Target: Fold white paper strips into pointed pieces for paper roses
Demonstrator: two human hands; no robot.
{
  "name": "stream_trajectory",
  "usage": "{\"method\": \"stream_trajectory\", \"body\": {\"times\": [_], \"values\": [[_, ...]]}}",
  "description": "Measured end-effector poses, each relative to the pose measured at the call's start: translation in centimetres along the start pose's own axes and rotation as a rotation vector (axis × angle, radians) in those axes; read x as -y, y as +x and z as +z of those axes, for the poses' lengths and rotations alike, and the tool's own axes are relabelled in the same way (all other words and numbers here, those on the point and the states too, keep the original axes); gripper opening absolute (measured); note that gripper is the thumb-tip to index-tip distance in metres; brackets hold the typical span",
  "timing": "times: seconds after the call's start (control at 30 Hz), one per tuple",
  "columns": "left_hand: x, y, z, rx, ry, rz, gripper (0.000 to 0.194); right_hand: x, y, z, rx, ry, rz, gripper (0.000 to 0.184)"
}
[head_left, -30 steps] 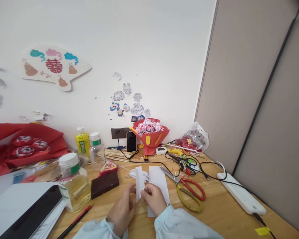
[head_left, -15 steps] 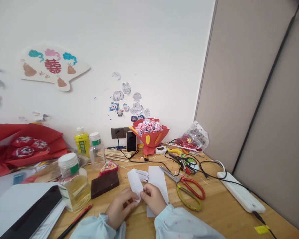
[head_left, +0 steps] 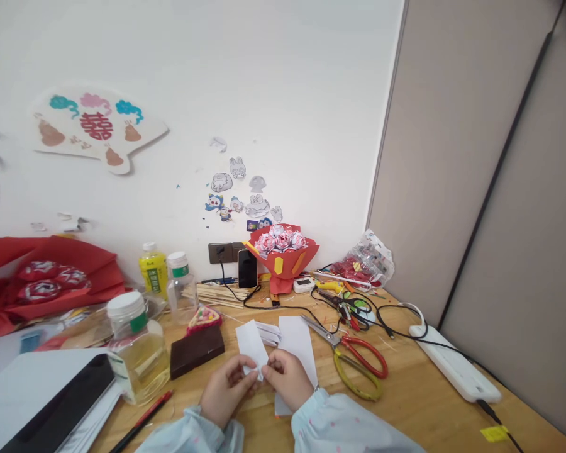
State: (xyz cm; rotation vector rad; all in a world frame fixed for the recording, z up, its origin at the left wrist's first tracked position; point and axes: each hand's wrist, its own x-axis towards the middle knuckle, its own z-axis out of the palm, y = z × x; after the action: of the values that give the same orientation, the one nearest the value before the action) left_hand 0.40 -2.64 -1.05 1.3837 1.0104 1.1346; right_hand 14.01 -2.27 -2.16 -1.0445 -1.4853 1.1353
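Note:
A white paper strip (head_left: 251, 345) is pinched at its near end between both hands, its far end tilted up and away. My left hand (head_left: 230, 385) closes thumb and fingers on the strip's left edge. At its near right corner, my right hand (head_left: 287, 377) grips with thumb and forefinger. Beneath the right hand lies a flat white sheet (head_left: 298, 343) on the table, partly covered by that hand. Behind the held strip sits a small stack of folded white papers (head_left: 268, 333). Scissors (head_left: 353, 355) with red and yellow handles lie to the right.
A dark brown box (head_left: 197, 352) and a jar of yellowish liquid (head_left: 141, 365) stand left. A red-wrapped bouquet (head_left: 283, 258) and a phone (head_left: 248, 268) are at the back. Cables and a white power strip (head_left: 455, 365) lie right; a red-black pen (head_left: 144, 420) is near the front.
The held strip has turned to show its broad face more fully. My left thumb has come up onto the paper, beside my right fingers.

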Motion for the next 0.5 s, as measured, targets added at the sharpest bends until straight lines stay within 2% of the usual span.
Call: {"method": "stream_trajectory", "body": {"times": [0.13, 0.3, 0.5], "values": [[-0.42, -0.09, 0.28, -0.039, -0.065, -0.035, 0.04, -0.07, -0.03, 0.15, 0.027, 0.029, 0.019, 0.018], [-0.25, -0.02, -0.02, -0.036, -0.078, -0.016, 0.036, 0.02, -0.16, 0.19, 0.07, -0.015, 0.002, 0.02], [0.47, 0.01, -0.26, -0.034, -0.05, 0.006, 0.031, -0.27, -0.25, 0.18, 0.039, -0.25, -0.068, 0.018]]}}
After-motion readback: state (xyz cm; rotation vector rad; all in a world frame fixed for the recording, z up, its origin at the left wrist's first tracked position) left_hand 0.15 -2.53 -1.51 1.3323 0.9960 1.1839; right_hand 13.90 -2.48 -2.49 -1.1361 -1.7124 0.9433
